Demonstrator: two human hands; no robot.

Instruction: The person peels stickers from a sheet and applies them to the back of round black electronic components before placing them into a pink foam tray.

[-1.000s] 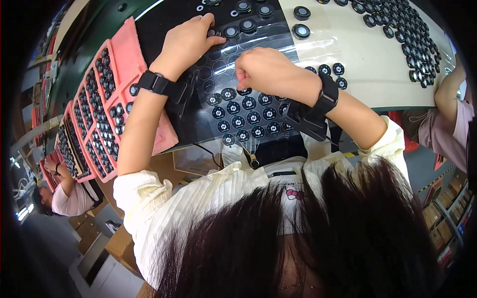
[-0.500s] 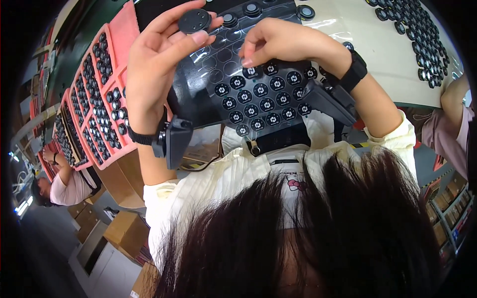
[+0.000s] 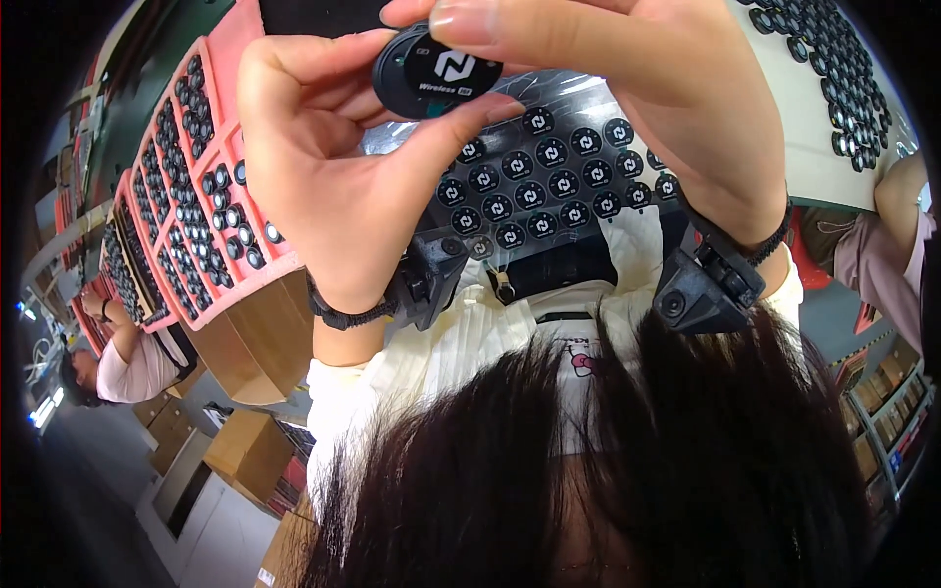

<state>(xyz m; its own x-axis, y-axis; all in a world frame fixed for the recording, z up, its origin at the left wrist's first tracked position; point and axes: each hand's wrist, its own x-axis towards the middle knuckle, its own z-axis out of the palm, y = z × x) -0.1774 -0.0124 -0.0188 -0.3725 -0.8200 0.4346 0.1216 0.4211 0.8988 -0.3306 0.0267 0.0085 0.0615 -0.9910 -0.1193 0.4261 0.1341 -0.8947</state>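
Round black disc (image 3: 436, 71) now up close to the camera, top centre of frame, pinched between both hands. A second ago both hands were down on the dark tray of discs; half a second ago the left had one lifted. So it's been picked off the tray and brought up, looks like an inspection or handling step on a single piece.

Left hand (image 3: 338, 186): thumb under the disc's lower edge, fingers curled at its left rim, closed on it. Right hand (image 3: 637, 88): fingers laid across the top edge, also gripping.

Dark tray (image 3: 534, 191) of matching discs sits just below, behind the hands. Pink compartment tray (image 3: 201, 196) of smaller parts at left. Another person's arm (image 3: 897, 225) at right edge.
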